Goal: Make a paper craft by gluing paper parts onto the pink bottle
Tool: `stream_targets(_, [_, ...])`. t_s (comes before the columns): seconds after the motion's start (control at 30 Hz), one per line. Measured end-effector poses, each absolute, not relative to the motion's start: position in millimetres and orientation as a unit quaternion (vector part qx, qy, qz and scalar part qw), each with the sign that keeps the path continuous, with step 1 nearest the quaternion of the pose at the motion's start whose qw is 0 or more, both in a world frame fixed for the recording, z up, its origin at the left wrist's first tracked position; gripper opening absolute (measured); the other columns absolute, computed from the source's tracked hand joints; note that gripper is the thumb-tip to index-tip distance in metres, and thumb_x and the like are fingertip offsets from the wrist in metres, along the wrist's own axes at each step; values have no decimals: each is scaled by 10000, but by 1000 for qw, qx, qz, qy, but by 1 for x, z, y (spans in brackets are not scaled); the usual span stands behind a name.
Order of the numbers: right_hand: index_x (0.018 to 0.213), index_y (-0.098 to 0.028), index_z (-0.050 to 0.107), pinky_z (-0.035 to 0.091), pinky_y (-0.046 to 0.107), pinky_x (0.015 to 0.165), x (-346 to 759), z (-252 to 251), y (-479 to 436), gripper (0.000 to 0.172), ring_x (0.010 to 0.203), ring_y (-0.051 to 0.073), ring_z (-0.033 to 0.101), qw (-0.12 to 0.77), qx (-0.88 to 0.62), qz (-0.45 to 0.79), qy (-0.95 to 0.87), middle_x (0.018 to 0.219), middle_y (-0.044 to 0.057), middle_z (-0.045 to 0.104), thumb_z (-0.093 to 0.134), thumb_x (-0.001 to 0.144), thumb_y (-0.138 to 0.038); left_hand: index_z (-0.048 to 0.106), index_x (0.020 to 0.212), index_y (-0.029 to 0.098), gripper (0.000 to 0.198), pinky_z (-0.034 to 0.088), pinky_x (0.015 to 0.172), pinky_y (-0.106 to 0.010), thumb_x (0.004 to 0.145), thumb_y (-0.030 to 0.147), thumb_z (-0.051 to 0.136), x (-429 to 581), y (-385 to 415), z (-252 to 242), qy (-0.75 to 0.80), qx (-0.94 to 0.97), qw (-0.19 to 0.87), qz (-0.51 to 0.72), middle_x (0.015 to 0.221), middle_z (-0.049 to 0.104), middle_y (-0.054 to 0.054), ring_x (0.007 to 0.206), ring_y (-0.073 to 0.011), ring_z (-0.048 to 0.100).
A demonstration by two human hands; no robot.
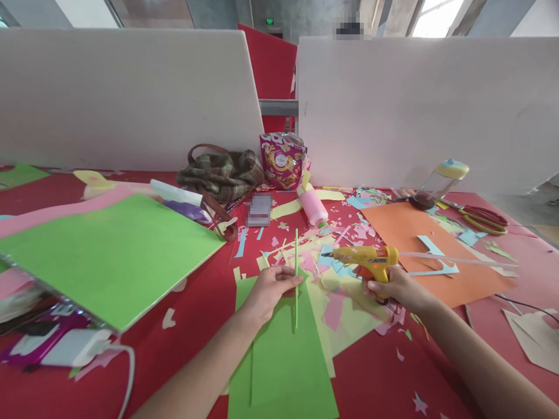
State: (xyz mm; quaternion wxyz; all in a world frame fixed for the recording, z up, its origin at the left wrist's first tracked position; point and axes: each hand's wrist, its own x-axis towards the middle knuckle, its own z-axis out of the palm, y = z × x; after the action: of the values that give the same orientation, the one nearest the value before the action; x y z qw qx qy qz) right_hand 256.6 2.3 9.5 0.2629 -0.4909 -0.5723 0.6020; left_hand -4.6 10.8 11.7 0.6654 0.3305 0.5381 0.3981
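My left hand (274, 290) pinches a thin green paper strip (296, 250) near its middle, holding it upright on edge. Beneath it lies a long green paper sheet (288, 366). A yellow hot glue gun (371, 256) is gripped in my right hand (395, 286), its nozzle pointing left towards the strip but apart from it. From the back of the gun a clear glue stick (458, 260) sticks out to the right. Pale yellow paper (349, 320) and scraps lie under and between my hands.
A stack topped with green sheets (113, 256) stands at left beside a white charger (82, 346). Orange paper (476, 282), red-handled scissors (483, 218) and a yellow-lidded bottle (441, 183) lie or stand right. Behind are a pink paper-wrapped bottle (313, 206), a plaid bag (222, 171) and a snack bag (283, 160).
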Motion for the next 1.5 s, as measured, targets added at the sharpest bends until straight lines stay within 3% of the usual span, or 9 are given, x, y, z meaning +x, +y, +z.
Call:
stream_targets(0.37, [691,-183,498,381,215,449,238,14,-4,156,445,82,435,169,-579,485,-633,512,-36,487,516,691,-338,555,646,118,222,443,483,-191,500,190,706,-4,9,12,553,386,616,406,578,547,13,537,-78,516])
stream_targets(0.67, [669,-186,475,380,214,442,231,17,-6,124,415,77,427,174,-564,479,-650,484,-49,470,476,694,-307,558,653,118,207,450,467,-182,511,172,698,-3,9,12,559,381,611,413,541,547,24,517,-77,519])
stream_targets(0.9, [705,-190,506,413,236,489,230,14,-7,167,496,119,513,142,-611,425,-653,542,-25,530,504,667,-353,556,639,117,231,449,462,-182,487,182,717,-1,9,13,553,377,614,420,516,546,29,501,-76,515])
stream_targets(1.5, [646,-192,477,386,221,452,229,13,-7,145,450,98,462,153,-612,438,-641,514,-29,497,491,658,-336,559,632,120,266,450,478,-189,456,215,735,-2,9,13,544,356,628,428,513,555,31,493,-75,514])
